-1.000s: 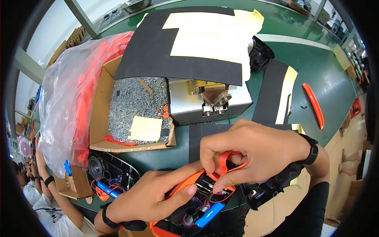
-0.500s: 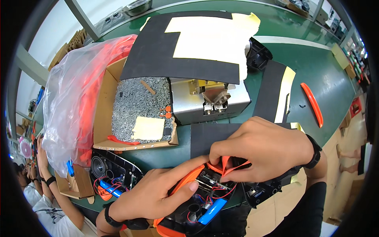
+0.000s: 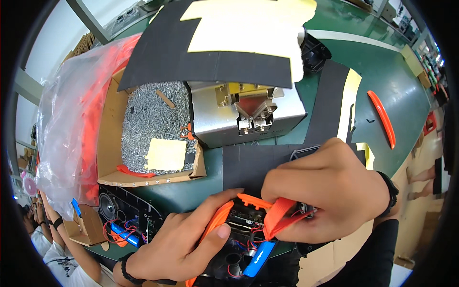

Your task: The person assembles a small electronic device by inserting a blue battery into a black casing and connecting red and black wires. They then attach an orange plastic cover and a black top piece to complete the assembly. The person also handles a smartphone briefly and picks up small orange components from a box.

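Note:
My left hand [image 3: 184, 246] grips the left side of an open black speaker housing [image 3: 217, 270] with an orange rim [image 3: 219, 221]. Wires, a circuit board and a blue cylindrical battery [image 3: 259, 258] show inside it. Above the housing's far right corner, my right hand [image 3: 330, 191] is closed on a folded orange strap [image 3: 278, 217] with a ribbed surface. An orange toothed edge [image 3: 256, 200] shows between the two hands. My right fingertips are partly hidden behind the strap.
A cardboard box [image 3: 109, 124] of small screws stands at the far left beside a metal screw feeder [image 3: 215, 126]. Another speaker half [image 3: 125, 210] lies left of my hand. Black foam sheets [image 3: 327, 105] and an orange curved strip [image 3: 382, 119] lie right. A co-worker's arm [image 3: 71, 253] shows at left.
My right hand has turned and brought the orange strap lower over the housing, so more of its ribbed face shows. My left hand keeps its grip. The whole view has shifted slightly.

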Motion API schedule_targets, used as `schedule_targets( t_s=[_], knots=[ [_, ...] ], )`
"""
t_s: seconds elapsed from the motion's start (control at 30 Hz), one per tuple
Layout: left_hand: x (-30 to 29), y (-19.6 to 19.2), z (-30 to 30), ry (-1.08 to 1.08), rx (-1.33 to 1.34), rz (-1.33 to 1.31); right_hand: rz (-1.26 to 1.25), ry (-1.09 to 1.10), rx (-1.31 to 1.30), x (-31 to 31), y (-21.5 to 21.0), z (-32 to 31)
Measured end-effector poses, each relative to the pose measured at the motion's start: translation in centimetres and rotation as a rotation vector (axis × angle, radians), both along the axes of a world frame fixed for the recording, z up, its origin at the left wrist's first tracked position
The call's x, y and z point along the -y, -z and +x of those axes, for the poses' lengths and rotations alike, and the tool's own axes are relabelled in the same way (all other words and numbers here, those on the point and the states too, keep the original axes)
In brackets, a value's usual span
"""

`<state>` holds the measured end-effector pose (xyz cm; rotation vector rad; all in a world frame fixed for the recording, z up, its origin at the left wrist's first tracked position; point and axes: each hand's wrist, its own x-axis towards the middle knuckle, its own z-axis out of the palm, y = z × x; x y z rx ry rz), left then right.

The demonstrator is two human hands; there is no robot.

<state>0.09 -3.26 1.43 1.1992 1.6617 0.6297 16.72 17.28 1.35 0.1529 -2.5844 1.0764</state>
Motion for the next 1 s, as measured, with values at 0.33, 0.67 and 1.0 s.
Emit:
schedule_targets(
  t_s=[0.33,0.67,1.0],
  knots=[
    [0.1,0.6,0.4,-0.101,0.137,0.054,-0.134,-0.015,0.063,0.1,0.5,-0.5],
    [0.0,1.1,1.0,-0.151,0.126,0.097,-0.146,-0.038,0.070,0.2,0.9,-0.5],
    [-0.2,-0.1,0.6,-0.135,0.122,-0.013,-0.117,-0.103,0.061,0.0,1.1,-0.4]
  ],
)
